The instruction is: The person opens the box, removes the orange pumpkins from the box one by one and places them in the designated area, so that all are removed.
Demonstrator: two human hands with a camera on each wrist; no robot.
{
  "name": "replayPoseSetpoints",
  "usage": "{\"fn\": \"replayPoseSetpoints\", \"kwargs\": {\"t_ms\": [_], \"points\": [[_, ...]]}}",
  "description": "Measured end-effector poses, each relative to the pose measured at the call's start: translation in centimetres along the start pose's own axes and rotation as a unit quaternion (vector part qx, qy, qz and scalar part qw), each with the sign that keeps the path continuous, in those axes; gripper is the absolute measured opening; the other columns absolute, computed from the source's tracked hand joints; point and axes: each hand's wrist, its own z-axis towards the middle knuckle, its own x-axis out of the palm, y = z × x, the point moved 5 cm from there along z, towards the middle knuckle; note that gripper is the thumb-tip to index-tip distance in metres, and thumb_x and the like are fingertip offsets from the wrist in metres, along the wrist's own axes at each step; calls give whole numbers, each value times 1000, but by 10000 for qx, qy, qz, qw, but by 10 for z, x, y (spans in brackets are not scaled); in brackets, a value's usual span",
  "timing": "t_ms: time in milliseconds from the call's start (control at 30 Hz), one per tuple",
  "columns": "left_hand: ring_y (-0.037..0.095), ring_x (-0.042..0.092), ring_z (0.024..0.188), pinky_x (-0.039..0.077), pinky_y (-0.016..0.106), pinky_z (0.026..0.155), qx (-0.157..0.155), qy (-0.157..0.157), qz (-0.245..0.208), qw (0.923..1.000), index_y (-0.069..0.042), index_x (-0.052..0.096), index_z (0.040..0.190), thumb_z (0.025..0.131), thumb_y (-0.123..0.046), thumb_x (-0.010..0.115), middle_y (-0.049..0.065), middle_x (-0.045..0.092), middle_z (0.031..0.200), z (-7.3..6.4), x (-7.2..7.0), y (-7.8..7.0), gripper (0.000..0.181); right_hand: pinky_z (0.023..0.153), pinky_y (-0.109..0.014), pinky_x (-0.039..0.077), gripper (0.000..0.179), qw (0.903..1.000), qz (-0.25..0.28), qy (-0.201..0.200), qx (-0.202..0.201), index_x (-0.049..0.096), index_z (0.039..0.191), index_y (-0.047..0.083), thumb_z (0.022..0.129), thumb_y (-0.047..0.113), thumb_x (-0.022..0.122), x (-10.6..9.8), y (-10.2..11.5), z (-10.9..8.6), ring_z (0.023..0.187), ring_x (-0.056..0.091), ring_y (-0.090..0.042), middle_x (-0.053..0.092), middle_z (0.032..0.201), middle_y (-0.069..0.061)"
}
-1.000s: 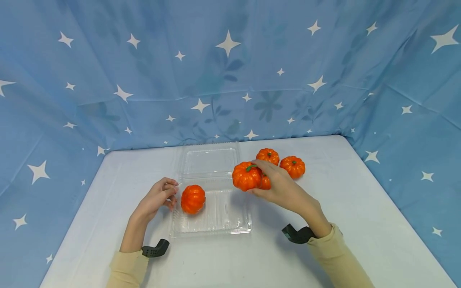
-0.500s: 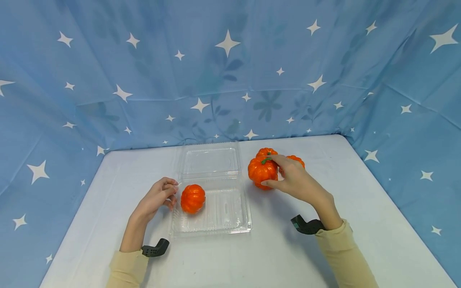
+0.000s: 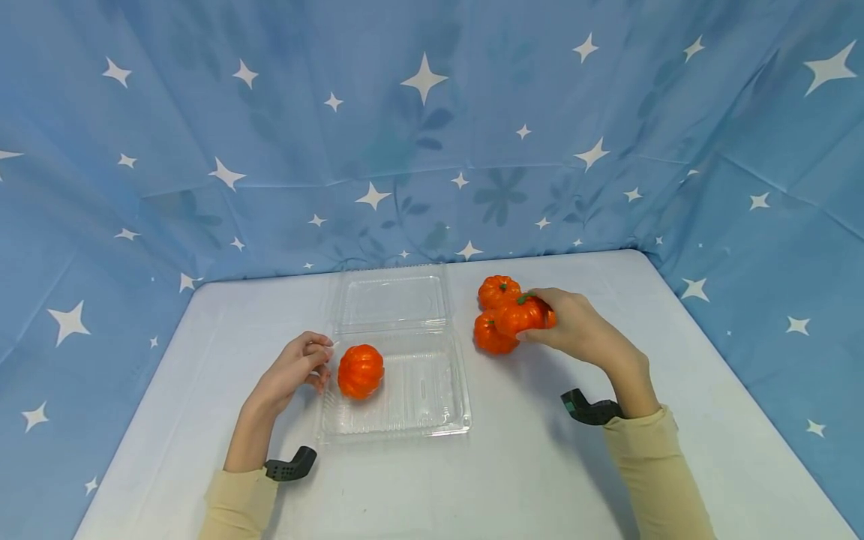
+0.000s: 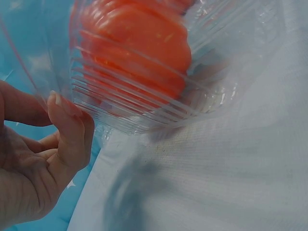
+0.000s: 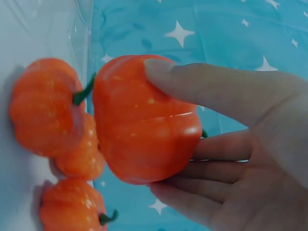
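Note:
My right hand (image 3: 577, 322) grips a glossy orange toy pumpkin (image 3: 520, 318) with a green stem, held above several like it. In the right wrist view, thumb and fingers curl round the pumpkin (image 5: 144, 120). Left of it there, one pumpkin (image 5: 45, 108) shows large, with others below. A clear plastic clamshell box (image 3: 425, 390) lies with its lid folded back. Inside its left part sits another pumpkin (image 3: 361, 371). At the box's left wall, my left hand (image 3: 290, 375) pinches the rim with curled fingers, as the left wrist view shows.
Two pumpkins, a rear one (image 3: 498, 292) and a front one (image 3: 493, 334), stand right of the box. A third is mostly hidden behind the held one. The white table (image 3: 418, 495) meets a blue starred curtain (image 3: 405, 150) at the back.
My right hand has moved to the right with its pumpkin, from near the box to over the other pumpkins. The left hand has stayed at the box.

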Motion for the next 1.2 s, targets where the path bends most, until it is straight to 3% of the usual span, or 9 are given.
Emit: {"fn": "replayPoseSetpoints", "kwargs": {"t_ms": [333,533,767,967,1067,1200], "points": [[16,56,62,55,29,54,7,-24,46,10000,12,37,135,106,-7,47,15,58,90,0,-1,1,37,95,-53,53,62,9977,-385,391,410,60,133,-6,85,25,84,-3,-13,-2,109,62,-36,68,121,-21],[17,56,61,56,28,54,7,-46,83,10000,12,38,134,105,-6,47,16,58,90,0,-1,3,35,94,-54,53,63,9935,-550,728,673,57,132,-13,87,23,81,-1,-20,-3,107,61,-38,67,121,-25],[17,56,61,56,29,54,50,-53,92,9999,12,38,133,105,-7,48,15,59,88,0,-1,2,35,81,-44,55,54,9881,-575,1022,991,60,119,-10,85,26,83,3,-26,-3,93,60,-31,67,106,-18],[17,56,61,56,29,54,1,-63,102,9999,12,38,134,105,-7,47,15,59,88,1,-1,3,35,70,-34,48,43,9858,-507,1128,1133,58,104,-4,85,25,83,9,-26,-1,82,56,-26,59,90,-11],[17,56,62,56,28,54,-26,-62,83,9999,11,38,134,105,-7,47,14,59,89,0,0,3,36,76,-39,52,52,9857,-547,1127,1125,56,111,-8,83,24,85,12,-26,0,89,58,-30,62,97,-16],[16,56,63,56,28,54,-12,-34,80,10000,12,37,135,105,-7,47,14,59,90,0,0,2,37,97,-53,53,77,9848,-681,1136,1123,45,131,-20,83,25,86,18,-26,3,112,59,-40,60,124,-31]]}}
